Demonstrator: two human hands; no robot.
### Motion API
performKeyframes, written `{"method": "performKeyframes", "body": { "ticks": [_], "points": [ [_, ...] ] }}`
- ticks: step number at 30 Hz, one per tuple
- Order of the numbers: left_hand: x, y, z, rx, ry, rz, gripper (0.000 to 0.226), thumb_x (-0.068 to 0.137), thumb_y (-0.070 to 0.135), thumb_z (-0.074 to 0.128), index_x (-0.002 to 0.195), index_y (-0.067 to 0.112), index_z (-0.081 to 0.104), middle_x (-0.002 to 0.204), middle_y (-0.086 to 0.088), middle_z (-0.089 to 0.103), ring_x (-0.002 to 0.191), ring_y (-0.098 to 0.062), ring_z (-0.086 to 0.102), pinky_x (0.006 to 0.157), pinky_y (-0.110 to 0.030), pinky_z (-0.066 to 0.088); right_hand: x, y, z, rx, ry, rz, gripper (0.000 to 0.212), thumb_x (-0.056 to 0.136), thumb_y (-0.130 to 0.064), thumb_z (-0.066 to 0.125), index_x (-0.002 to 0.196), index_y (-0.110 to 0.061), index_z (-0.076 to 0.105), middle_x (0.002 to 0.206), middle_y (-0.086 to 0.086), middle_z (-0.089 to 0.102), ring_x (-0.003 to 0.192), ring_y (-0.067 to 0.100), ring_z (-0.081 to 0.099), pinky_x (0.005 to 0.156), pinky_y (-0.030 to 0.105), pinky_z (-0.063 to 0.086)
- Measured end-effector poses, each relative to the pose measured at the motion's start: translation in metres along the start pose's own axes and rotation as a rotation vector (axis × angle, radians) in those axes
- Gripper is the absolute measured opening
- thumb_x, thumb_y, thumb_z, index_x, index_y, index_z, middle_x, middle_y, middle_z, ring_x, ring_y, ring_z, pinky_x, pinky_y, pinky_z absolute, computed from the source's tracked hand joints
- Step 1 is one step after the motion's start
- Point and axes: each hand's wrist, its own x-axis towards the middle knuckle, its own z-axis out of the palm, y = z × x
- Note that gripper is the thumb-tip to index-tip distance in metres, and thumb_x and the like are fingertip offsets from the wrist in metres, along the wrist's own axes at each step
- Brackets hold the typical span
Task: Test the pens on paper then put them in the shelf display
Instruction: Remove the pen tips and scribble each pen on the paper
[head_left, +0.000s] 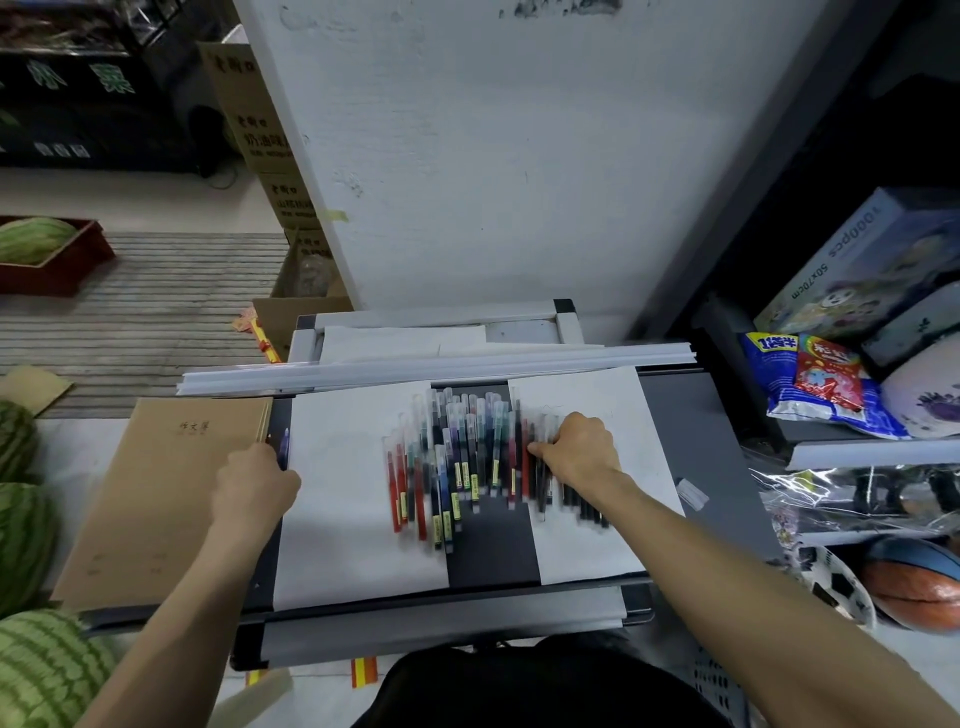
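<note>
Several pens (457, 467) with red, blue, green and black barrels lie side by side across a dark shelf board (727, 467), between two white paper sheets. My left hand (254, 486) grips a blue pen (283, 448) at the left edge of the left sheet (337, 499). My right hand (576, 449) lies on the pens at the right end of the row, its fingers curled onto dark pens over the right sheet (639, 452). The picture is blurred at the pens.
A brown notebook (166, 493) lies left of the board. White plastic strips (441, 366) run along the board's far edge. Watermelons (31, 670) sit at the left, a shelf with snack bags (815, 384), boxes and balls at the right. A white wall stands behind.
</note>
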Motion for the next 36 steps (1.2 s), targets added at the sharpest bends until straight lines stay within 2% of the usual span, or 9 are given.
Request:
{"method": "performKeyframes", "body": {
  "ticks": [4, 8, 11, 15, 19, 22, 25, 27, 36],
  "points": [
    [-0.005, -0.003, 0.012, -0.013, 0.052, 0.022, 0.046, 0.107, 0.031, 0.047, 0.071, 0.003, 0.057, 0.073, -0.015, 0.056, 0.061, -0.033, 0.051, 0.058, -0.037, 0.043, -0.001, -0.001, 0.0, 0.009, -0.004, 0.007, 0.055, 0.087, -0.049, 0.079, 0.064, -0.016, 0.042, 0.072, 0.007, 0.059, 0.067, 0.026, 0.06, 0.058, 0.03, 0.05],
    [-0.003, -0.002, 0.014, -0.006, 0.069, 0.033, 0.04, 0.107, 0.027, 0.049, 0.076, 0.003, 0.056, 0.072, -0.013, 0.051, 0.061, -0.033, 0.048, 0.062, -0.04, 0.045, -0.004, 0.004, 0.002, 0.049, -0.007, 0.007, 0.056, 0.088, -0.047, 0.079, 0.06, -0.016, 0.042, 0.058, 0.002, 0.052, 0.05, 0.017, 0.05, 0.045, 0.024, 0.035],
    [-0.002, -0.002, 0.012, -0.035, 0.083, 0.04, 0.049, 0.108, 0.034, 0.046, 0.072, 0.002, 0.056, 0.07, -0.013, 0.052, 0.057, -0.029, 0.046, 0.059, -0.037, 0.042, -0.007, 0.012, 0.005, 0.124, 0.016, -0.008, 0.053, 0.091, -0.045, 0.075, 0.057, -0.013, 0.05, 0.052, 0.001, 0.056, 0.048, 0.017, 0.054, 0.046, 0.026, 0.038],
    [-0.006, 0.001, 0.006, -0.038, 0.083, 0.035, 0.038, 0.1, 0.025, 0.058, 0.068, 0.005, 0.058, 0.065, -0.012, 0.057, 0.054, -0.028, 0.051, 0.05, -0.03, 0.037, -0.012, 0.04, -0.001, 0.217, 0.124, 0.005, 0.034, 0.097, -0.04, 0.066, 0.075, -0.014, 0.069, 0.064, 0.0, 0.07, 0.063, 0.019, 0.067, 0.058, 0.028, 0.051],
    [-0.022, 0.021, 0.0, -0.048, 0.08, 0.101, 0.025, 0.094, 0.021, 0.063, 0.071, 0.012, 0.058, 0.062, -0.007, 0.059, 0.053, -0.023, 0.055, 0.049, -0.027, 0.037, -0.02, 0.078, -0.013, 0.158, 0.221, 0.049, 0.018, 0.097, -0.033, 0.064, 0.087, -0.021, 0.072, 0.069, -0.007, 0.069, 0.063, 0.009, 0.062, 0.052, 0.02, 0.042],
    [-0.043, 0.047, -0.001, -0.069, 0.056, 0.191, 0.012, 0.092, 0.027, 0.065, 0.084, 0.018, 0.062, 0.065, 0.002, 0.062, 0.055, -0.016, 0.059, 0.049, -0.024, 0.037, -0.028, 0.1, -0.021, 0.04, 0.265, 0.025, 0.012, 0.097, -0.028, 0.062, 0.095, -0.019, 0.07, 0.085, 0.0, 0.07, 0.076, 0.021, 0.065, 0.065, 0.034, 0.057],
    [-0.068, 0.076, 0.003, -0.109, 0.031, 0.276, 0.012, 0.092, 0.034, 0.067, 0.091, 0.024, 0.061, 0.071, 0.009, 0.061, 0.059, -0.01, 0.057, 0.049, -0.024, 0.034, -0.035, 0.12, -0.031, -0.197, 0.324, 0.004, 0.026, 0.093, -0.019, 0.062, 0.118, -0.015, 0.068, 0.119, 0.008, 0.067, 0.111, 0.031, 0.059, 0.092, 0.045, 0.054],
    [-0.082, 0.089, 0.01, -0.134, -0.018, 0.333, 0.014, 0.094, 0.037, 0.065, 0.089, 0.026, 0.058, 0.071, 0.009, 0.062, 0.06, -0.011, 0.059, 0.049, -0.026, 0.036, -0.04, 0.131, -0.034, -0.257, 0.282, 0.087, 0.036, 0.089, -0.015, 0.061, 0.124, -0.015, 0.063, 0.128, 0.012, 0.06, 0.122, 0.035, 0.051, 0.099, 0.048, 0.05],
    [-0.108, 0.109, 0.032, -0.098, -0.126, 0.479, 0.011, 0.092, 0.031, 0.059, 0.083, 0.026, 0.055, 0.073, 0.003, 0.064, 0.067, -0.018, 0.061, 0.062, -0.035, 0.053, -0.042, 0.158, -0.032, -0.166, 0.273, 0.154, 0.032, 0.093, -0.002, 0.059, 0.124, -0.006, 0.063, 0.128, 0.02, 0.061, 0.12, 0.04, 0.055, 0.096, 0.05, 0.053]
  ]
}}
